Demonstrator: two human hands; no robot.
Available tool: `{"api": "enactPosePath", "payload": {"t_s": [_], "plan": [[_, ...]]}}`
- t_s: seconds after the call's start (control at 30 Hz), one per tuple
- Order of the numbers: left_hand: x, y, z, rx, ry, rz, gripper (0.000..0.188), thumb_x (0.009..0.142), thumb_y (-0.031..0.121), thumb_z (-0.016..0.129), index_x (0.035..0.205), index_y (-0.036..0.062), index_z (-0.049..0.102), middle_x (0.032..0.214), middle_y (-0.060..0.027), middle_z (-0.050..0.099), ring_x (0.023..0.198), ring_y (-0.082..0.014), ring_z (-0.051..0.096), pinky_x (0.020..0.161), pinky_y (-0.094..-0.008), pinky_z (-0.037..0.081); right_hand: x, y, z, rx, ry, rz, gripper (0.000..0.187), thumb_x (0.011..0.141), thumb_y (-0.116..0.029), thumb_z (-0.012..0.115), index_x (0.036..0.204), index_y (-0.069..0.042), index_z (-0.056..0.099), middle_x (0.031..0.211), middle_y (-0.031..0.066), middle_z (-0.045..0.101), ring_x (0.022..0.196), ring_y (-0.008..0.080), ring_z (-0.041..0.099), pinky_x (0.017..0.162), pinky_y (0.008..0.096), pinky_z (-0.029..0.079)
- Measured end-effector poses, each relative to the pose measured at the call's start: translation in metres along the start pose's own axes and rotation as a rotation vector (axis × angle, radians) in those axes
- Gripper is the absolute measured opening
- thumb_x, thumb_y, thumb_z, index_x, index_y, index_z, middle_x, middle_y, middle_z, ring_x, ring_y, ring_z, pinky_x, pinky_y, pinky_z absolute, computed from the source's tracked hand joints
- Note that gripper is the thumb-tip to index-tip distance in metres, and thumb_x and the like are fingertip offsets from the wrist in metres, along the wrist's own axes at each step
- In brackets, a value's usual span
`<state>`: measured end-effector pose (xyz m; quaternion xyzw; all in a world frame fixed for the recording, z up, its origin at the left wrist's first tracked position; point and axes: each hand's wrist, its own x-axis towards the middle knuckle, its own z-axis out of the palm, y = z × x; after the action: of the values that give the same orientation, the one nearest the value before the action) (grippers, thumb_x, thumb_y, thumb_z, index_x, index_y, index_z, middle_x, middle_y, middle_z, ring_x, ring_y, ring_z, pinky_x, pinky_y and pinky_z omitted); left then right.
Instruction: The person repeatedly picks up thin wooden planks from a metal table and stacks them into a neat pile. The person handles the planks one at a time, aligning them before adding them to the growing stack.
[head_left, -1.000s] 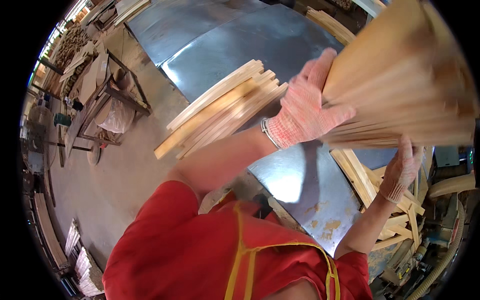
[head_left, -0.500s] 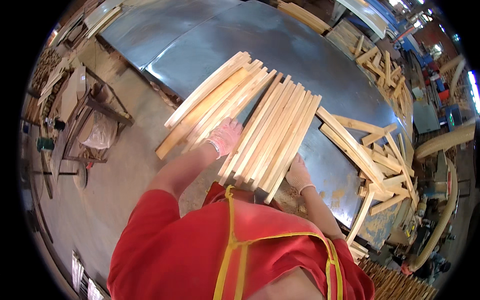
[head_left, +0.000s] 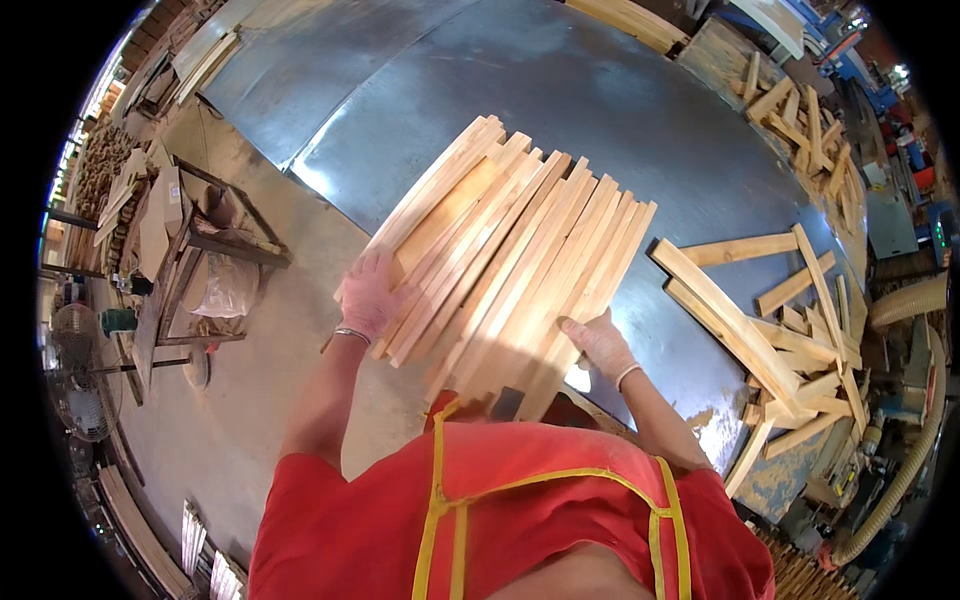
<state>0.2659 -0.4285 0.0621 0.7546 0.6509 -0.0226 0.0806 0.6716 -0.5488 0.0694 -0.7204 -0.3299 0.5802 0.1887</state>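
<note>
A row of long pale wooden strips (head_left: 520, 270) lies side by side on the metal table (head_left: 470, 90), the near ends reaching toward my body. My left hand (head_left: 372, 296), in a pale pinkish glove, grips the outer strips at the row's left side, fingers over their top. At the right side, near the lower end, my right hand (head_left: 600, 346) in a similar glove holds the outer edge, thumb on top; its other fingers are partly hidden. Between my hands the strips sit close together, their far ends uneven.
Loose wooden pieces (head_left: 790, 350) lie in a jumbled heap on the table's right. More offcuts (head_left: 810, 130) pile up at the far right. Left of the table stands a metal-framed stand (head_left: 225, 240) with a plastic bag. A ribbed hose (head_left: 905, 470) curves along the right.
My left hand has moved from the gap between two groups of strips to the left outer side. The left group now lies against the right one. My right hand's thumb now rests on top.
</note>
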Motion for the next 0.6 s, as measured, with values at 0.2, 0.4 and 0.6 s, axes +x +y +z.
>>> {"api": "enactPosePath", "payload": {"t_s": [0.2,0.4,0.6], "plan": [[0.037,-0.037,0.015,-0.129,0.144,-0.056,0.07,0.091,0.039,0.076,0.149,0.0072,0.056,0.154,-0.0152,0.057,0.142,-0.0368,0.052,0.118,-0.0481,0.045,0.047,-0.046,0.043,-0.02,-0.078,0.012,0.091,0.089,-0.059,0.08,0.119,0.013,0.033,0.078,0.0132,0.062,0.061,0.0247,0.067,0.066,0.0364,0.063],[0.113,-0.089,-0.028,-0.152,0.11,-0.223,0.062,0.093,0.033,0.072,0.148,0.0087,0.057,0.146,-0.0183,0.062,0.137,-0.0389,0.057,0.115,-0.0481,0.047,0.103,-0.112,0.103,0.178,-0.104,-0.034,0.085,0.092,-0.045,0.084,0.145,-0.003,0.033,0.106,0.0095,0.066,0.082,0.0202,0.069,0.065,0.0368,0.063],[0.221,-0.141,-0.053,-0.218,0.179,-0.153,0.06,0.095,0.035,0.069,0.147,0.0083,0.056,0.139,-0.0209,0.064,0.13,-0.0382,0.062,0.107,-0.0493,0.052,0.158,-0.197,0.196,0.27,-0.143,-0.021,0.094,0.089,-0.043,0.087,0.149,0.0,0.029,0.116,0.0141,0.066,0.085,0.0225,0.071,0.064,0.0356,0.064]]}}
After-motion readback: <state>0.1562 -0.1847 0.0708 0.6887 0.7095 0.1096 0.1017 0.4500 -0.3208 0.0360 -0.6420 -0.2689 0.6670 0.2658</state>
